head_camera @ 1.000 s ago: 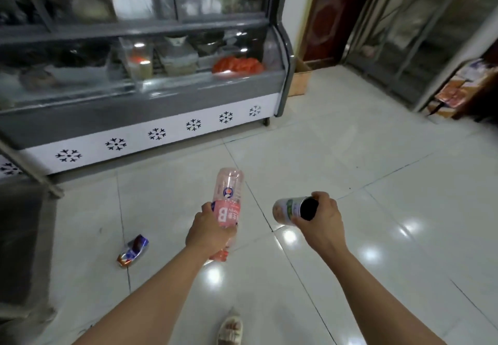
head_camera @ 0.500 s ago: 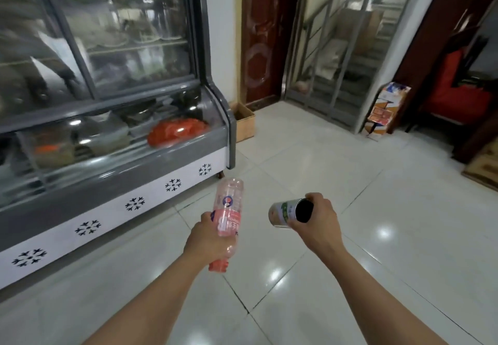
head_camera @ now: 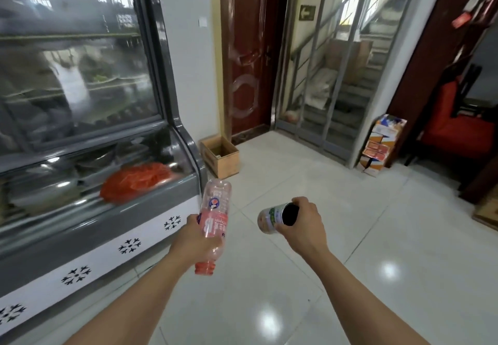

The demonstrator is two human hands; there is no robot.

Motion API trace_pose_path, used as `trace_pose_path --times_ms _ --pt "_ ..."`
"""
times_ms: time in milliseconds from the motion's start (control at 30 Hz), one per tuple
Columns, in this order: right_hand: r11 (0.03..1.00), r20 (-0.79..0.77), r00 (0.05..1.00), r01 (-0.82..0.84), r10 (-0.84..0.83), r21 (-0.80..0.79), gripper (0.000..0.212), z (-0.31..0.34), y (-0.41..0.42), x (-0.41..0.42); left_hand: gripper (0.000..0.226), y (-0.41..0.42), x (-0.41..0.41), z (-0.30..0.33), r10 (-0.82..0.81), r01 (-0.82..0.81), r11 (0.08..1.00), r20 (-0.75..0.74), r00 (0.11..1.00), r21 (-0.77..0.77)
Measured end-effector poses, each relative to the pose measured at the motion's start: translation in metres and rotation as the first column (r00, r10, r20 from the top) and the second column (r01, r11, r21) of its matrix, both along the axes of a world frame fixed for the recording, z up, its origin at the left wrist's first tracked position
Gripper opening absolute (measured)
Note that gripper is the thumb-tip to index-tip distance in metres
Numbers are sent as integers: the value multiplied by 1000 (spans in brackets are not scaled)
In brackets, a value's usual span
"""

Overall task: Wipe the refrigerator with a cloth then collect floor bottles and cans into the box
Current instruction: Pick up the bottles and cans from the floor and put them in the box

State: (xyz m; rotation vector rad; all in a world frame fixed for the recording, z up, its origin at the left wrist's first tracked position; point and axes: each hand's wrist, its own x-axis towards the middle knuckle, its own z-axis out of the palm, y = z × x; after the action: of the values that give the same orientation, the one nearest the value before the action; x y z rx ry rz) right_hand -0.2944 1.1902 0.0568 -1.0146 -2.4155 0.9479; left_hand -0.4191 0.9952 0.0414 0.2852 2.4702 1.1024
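Held upside down in the left hand point(head_camera: 194, 245), fingers curled round the label: a clear pink plastic bottle point(head_camera: 214, 220), uncapped neck pointing down at the floor point(head_camera: 377, 236), base tilted up and away, just beside the lower edge of the refrigerator point(head_camera: 89, 250). Gripped in the right hand point(head_camera: 303, 227), near the bottle but not touching it: a can point(head_camera: 273, 216) lying almost sideways, white and green with a dark band. Further ahead, against the wall beside the refrigerator corner: an open cardboard box point(head_camera: 225, 160), with wide shiny tiled floor between it and both hands.
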Motion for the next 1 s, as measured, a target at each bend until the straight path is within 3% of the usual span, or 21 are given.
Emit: trace_pose_path --times_ms 467,800,1000 --pt "1000 -38 999 16 -16 2 62 16 194 -236 66 202 -237 -12 16 -28 993 108 994 111" --pt "1000 -26 1000 -12 11 -27 64 -7 341 -395 76 337 -398 -29 47 -43 998 87 995 -46" --pt "992 -2 993 -119 119 -36 61 -21 441 -513 83 415 -485 -42 164 -161 986 89 982 -39"
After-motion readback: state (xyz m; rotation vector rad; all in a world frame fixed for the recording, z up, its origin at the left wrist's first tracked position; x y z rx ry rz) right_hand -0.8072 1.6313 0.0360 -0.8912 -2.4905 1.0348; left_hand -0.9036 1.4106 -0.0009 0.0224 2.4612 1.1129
